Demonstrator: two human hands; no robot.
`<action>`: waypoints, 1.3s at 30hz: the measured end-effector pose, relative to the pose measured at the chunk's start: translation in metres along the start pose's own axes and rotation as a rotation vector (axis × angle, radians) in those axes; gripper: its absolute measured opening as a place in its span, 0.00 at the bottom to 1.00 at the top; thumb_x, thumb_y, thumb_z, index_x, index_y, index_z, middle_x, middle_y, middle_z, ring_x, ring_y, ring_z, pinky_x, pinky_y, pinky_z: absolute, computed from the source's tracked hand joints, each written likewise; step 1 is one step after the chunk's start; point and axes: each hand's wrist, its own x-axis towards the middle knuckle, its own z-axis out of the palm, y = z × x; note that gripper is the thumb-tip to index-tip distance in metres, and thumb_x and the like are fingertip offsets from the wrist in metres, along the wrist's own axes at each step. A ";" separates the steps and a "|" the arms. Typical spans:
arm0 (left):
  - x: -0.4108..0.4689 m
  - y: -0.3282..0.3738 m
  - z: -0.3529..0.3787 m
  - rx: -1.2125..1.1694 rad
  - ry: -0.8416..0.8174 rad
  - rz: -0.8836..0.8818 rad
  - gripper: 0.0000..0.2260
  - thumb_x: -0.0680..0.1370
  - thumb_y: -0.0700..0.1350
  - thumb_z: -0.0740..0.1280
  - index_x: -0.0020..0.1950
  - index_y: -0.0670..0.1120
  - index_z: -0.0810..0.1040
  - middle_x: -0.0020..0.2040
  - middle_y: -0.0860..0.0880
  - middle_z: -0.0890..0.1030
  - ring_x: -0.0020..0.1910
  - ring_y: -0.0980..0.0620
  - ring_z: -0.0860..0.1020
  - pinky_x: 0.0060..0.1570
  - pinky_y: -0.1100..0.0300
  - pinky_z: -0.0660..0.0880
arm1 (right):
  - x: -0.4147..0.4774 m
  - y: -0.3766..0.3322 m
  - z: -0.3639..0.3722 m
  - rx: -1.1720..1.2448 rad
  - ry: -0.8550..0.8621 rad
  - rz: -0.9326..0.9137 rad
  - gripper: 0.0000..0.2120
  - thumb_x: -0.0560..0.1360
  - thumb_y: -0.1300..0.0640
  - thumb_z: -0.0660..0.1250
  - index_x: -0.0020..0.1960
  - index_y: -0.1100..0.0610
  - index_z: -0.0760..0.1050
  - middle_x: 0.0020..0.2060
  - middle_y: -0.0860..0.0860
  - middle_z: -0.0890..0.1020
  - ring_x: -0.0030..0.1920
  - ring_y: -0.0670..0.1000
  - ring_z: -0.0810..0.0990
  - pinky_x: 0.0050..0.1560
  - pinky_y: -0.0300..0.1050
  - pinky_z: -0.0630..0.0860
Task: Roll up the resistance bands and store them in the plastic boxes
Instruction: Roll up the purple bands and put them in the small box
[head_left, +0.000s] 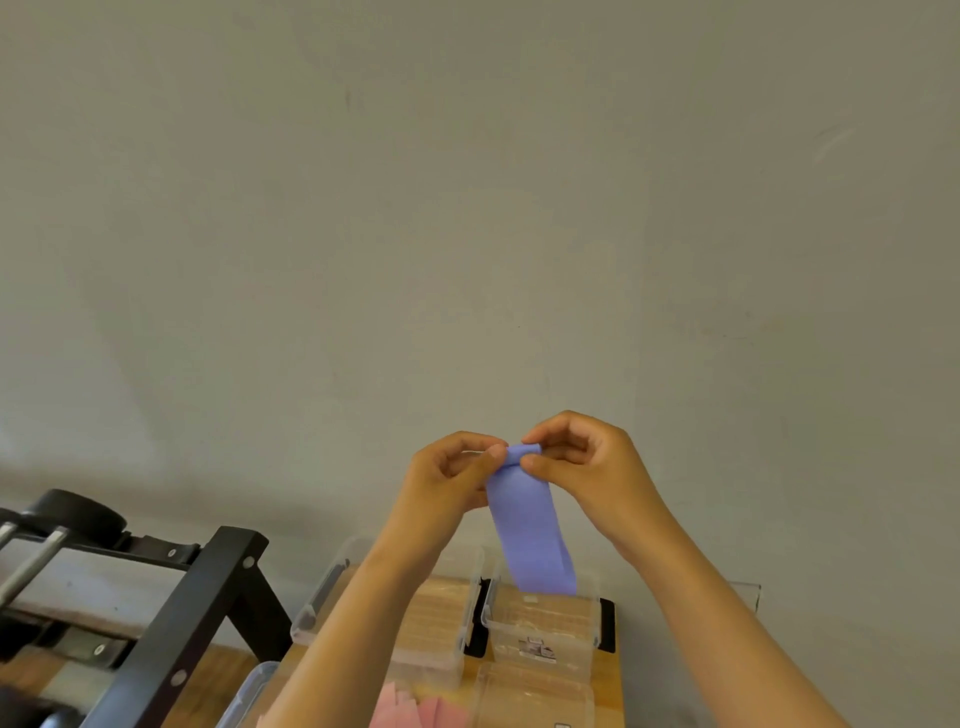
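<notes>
A purple resistance band (531, 530) hangs flat in the air in front of the wall, its top end curled over. My left hand (449, 478) pinches that top end from the left and my right hand (584, 457) pinches it from the right, fingertips almost meeting. The band's lower end dangles just above an open clear plastic box (540, 631) on the wooden table. A second clear plastic box (441, 644) stands to its left, partly behind my left forearm. Pink resistance bands (415, 712) lie at the bottom edge.
A black dumbbell rack (171, 623) with dumbbells stands at the lower left. A clear lid (535, 696) lies on the wooden table (610, 691) near me, another clear box edge (249, 696) at lower left. A plain grey wall fills the upper view.
</notes>
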 end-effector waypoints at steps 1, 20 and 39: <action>0.001 -0.001 0.000 0.029 0.016 0.005 0.05 0.78 0.39 0.67 0.50 0.37 0.79 0.45 0.45 0.85 0.45 0.49 0.83 0.41 0.61 0.78 | -0.001 0.000 0.000 -0.003 -0.004 -0.001 0.08 0.71 0.69 0.71 0.43 0.57 0.80 0.41 0.49 0.84 0.44 0.48 0.84 0.45 0.37 0.77; 0.003 -0.008 0.004 0.075 0.144 0.018 0.05 0.73 0.35 0.71 0.47 0.41 0.81 0.42 0.47 0.84 0.42 0.52 0.82 0.42 0.63 0.77 | -0.009 0.015 0.004 0.074 0.156 0.087 0.13 0.71 0.64 0.74 0.51 0.52 0.75 0.42 0.53 0.84 0.43 0.48 0.84 0.44 0.40 0.79; 0.003 -0.006 0.014 0.152 0.175 0.105 0.08 0.72 0.33 0.71 0.47 0.44 0.82 0.45 0.47 0.85 0.43 0.55 0.83 0.41 0.67 0.76 | -0.009 0.013 0.002 0.166 0.158 0.088 0.08 0.74 0.61 0.71 0.51 0.54 0.76 0.40 0.53 0.85 0.42 0.50 0.84 0.42 0.42 0.81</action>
